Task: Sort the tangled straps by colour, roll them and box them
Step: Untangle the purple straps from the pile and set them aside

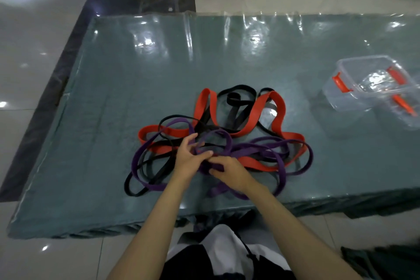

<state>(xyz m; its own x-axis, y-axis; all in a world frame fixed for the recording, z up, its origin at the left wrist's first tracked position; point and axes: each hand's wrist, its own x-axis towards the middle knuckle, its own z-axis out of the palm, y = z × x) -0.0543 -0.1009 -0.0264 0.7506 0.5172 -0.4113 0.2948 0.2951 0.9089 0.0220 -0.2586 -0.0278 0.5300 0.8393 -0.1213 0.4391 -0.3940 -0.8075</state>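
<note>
Both hands meet at the near middle of the tangle; my left hand (189,157) curls its fingers into the purple strap (281,162), and my right hand (229,171) pinches the same purple loop just beside it; red strap (256,111) and black strap (234,100) lie knotted beyond; I see the heap mid-table (113,98), bare cover to its left and far side; the clear box (363,84) sits well apart, near the right edge.
</note>
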